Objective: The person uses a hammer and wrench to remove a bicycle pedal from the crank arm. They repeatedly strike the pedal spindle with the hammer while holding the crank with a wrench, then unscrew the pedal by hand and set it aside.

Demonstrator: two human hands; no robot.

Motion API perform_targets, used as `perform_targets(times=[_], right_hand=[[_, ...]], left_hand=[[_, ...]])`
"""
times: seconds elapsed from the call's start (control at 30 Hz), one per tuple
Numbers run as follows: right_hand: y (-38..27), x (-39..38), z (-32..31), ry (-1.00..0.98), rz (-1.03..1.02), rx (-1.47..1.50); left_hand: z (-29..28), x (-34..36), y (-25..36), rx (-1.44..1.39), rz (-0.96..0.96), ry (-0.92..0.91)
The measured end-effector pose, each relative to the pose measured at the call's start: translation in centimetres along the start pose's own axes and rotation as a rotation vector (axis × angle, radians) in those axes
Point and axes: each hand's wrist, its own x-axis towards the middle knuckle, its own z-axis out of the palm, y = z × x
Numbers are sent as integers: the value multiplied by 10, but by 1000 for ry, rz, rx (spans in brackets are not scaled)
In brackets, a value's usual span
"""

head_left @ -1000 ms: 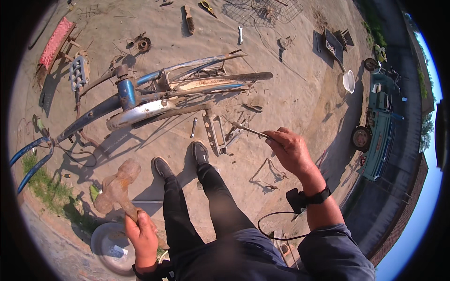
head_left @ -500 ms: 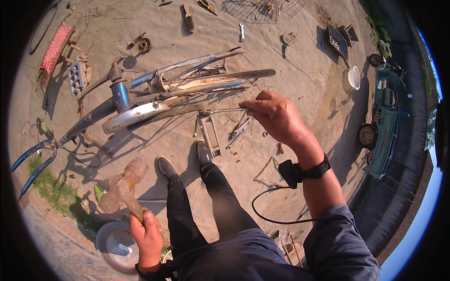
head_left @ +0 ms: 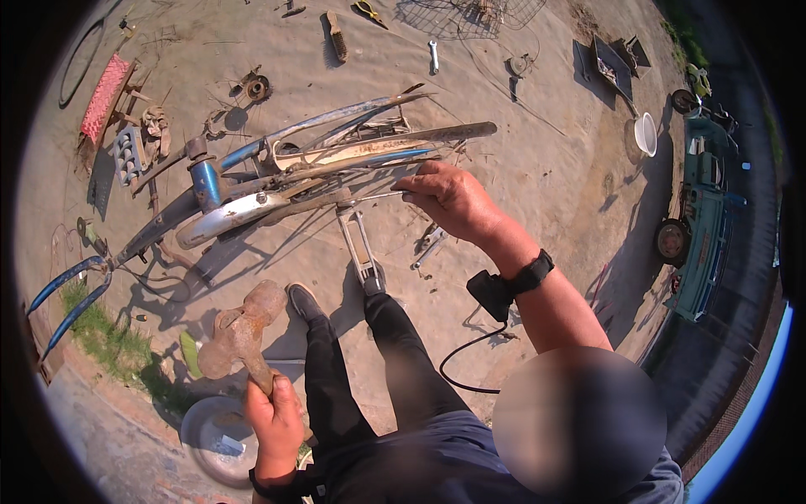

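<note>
An old blue bicycle frame (head_left: 252,181) with chrome mudguards lies tilted in front of me on the sandy ground. My right hand (head_left: 449,197) is closed on a thin metal rod (head_left: 374,198) whose tip reaches the frame's middle. My left hand (head_left: 273,420) grips the wooden handle of a rusty hammer (head_left: 239,332), held up near my left knee. My black shoes (head_left: 304,301) stand just below the frame.
Loose tools and parts lie about: a wrench (head_left: 433,55), a brush (head_left: 335,35), a sprocket (head_left: 258,87), a socket set (head_left: 128,154). A metal bowl (head_left: 214,437) sits by my left foot. A white bucket (head_left: 645,133) and a green vehicle (head_left: 701,227) stand at the right.
My right hand has moved up and left with the rod, from near the ground to the frame. My left hand has kept the hammer raised, drifting slightly right.
</note>
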Motion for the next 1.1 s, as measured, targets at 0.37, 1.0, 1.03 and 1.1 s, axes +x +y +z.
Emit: perform_targets(times=[0.37, 1.0, 1.03, 1.1], right_hand=[[17, -6, 11, 19, 148, 265], [-68, 21, 95, 317, 587, 1756], [-69, 22, 90, 273, 556, 1758], [-78, 23, 83, 236, 515, 1742]], left_hand=[[38, -13, 24, 58, -25, -32], [27, -12, 18, 35, 27, -32], [24, -13, 17, 34, 27, -25], [19, -14, 17, 31, 29, -13]])
